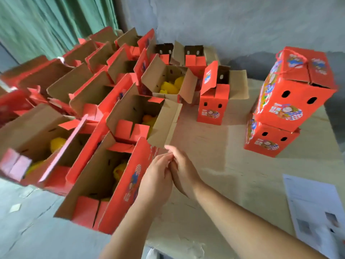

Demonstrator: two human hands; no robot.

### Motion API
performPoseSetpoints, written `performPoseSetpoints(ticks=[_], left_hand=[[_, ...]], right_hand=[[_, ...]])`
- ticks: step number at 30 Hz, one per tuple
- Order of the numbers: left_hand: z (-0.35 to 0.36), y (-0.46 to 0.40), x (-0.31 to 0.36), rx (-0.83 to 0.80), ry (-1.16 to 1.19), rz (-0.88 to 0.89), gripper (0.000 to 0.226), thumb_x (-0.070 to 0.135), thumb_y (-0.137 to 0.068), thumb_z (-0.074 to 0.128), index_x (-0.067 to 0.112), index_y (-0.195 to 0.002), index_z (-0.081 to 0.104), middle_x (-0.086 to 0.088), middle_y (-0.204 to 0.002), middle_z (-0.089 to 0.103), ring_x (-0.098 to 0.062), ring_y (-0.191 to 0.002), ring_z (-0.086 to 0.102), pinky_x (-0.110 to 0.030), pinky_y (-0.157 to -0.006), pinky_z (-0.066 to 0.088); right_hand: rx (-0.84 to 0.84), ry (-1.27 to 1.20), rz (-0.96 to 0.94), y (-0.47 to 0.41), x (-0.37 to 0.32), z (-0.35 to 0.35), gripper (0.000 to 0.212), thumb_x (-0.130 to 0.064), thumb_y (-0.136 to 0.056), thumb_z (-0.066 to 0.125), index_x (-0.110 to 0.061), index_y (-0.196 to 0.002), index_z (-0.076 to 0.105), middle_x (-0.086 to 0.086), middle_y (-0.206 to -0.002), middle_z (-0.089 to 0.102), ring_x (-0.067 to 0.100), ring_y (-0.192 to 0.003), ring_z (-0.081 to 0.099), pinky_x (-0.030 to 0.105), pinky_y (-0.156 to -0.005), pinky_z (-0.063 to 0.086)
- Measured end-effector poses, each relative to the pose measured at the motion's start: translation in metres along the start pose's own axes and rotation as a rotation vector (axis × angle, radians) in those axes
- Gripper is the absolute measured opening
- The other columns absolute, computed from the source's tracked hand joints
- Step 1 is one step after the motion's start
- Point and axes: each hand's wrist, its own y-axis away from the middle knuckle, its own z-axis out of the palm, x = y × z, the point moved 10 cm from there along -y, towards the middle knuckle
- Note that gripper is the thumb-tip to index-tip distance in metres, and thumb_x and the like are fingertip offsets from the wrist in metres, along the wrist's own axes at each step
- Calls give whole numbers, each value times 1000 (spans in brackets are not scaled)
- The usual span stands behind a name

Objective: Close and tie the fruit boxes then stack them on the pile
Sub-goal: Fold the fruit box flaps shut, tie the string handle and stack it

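Several open red fruit boxes with brown cardboard insides stand in rows at the left, yellow fruit [171,86] showing in some. The nearest open box [104,184] stands at the lower left, its red printed side flap raised. My left hand [156,178] and my right hand [182,169] meet just right of that flap's top edge, fingertips together; whether they pinch something small I cannot tell. At the right, two closed red boxes form a pile [274,139]. The top box [293,86] is tied with red string.
The boxes stand on flat pale cardboard sheets [233,174] on the floor. A single half-open box [212,101] stands in the middle. A white printed paper [315,212] lies at the lower right. Green curtain [46,25] at the back left, grey wall behind.
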Motion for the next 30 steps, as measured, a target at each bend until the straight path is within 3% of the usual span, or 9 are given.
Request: performPoseSetpoints(ticks=[1,3,6,9,11,14,18,26,30], left_hand=[[-18,2,-10,35,-19,-2,42,3,-100,50,21,-136,63,16,-125,57,-8,-124,57,0,-95,32],[-47,6,-23,90,-31,8,45,-1,-98,50,22,-134,64,14,-127,59,-9,-124,56,-5,-100,36],[-75,18,-39,167,-96,33,44,2,-98,52,22,-135,65,7,-141,57,-11,-132,50,-31,-111,47],[-89,29,-53,247,-361,27,49,25,-97,57,28,-146,52,1,-154,43,-26,-143,36,-49,-122,31],[-90,29,-82,153,-369,-110,68,41,-98,58,28,-159,31,-3,-159,37,-28,-144,38,-48,-117,32],[-67,26,-118,-120,-227,-270,68,45,-98,58,32,-153,22,-1,-133,65,-25,-107,70,-41,-86,58],[-57,21,-104,-199,-246,-91,36,40,-96,59,30,-124,38,1,-102,69,-28,-82,70,-45,-71,60],[14,45,-32,-632,-251,357,46,50,-93,61,39,-133,41,0,-104,72,-33,-93,69,-39,-77,54],[58,71,29,-702,-360,710,44,50,-98,57,33,-138,47,-7,-101,73,-36,-91,67,-39,-71,50]], right_hand=[[0,28,7,-1,-2,18,45,-11,-102,53,-19,-146,52,-5,-139,55,2,-117,57,9,-99,42],[-53,27,-58,-3,-22,48,48,-33,-100,56,-29,-147,48,-13,-135,60,-6,-114,60,8,-93,47],[-67,248,-119,-19,-31,79,21,-52,-100,52,-61,-118,58,-25,-117,66,-12,-103,65,11,-79,54],[-106,209,-36,-40,-28,88,62,-60,-97,58,-46,-152,34,-12,-153,47,6,-136,50,32,-105,51],[-98,143,97,-54,-17,90,85,-73,-81,64,-42,-153,29,-8,-156,41,15,-140,44,40,-108,48],[-63,121,227,-65,3,81,65,-79,-72,67,-42,-122,46,-8,-123,61,16,-114,62,29,-78,53],[102,151,217,-54,11,46,49,-74,-75,59,-31,-100,52,-1,-94,63,17,-87,62,31,-69,46],[510,225,193,99,33,-64,50,-77,-76,53,-28,-83,59,-9,-73,65,5,-69,61,25,-65,46],[722,207,145,194,53,-113,49,-68,-85,56,-20,-80,58,-3,-69,60,13,-68,56,33,-68,45]])
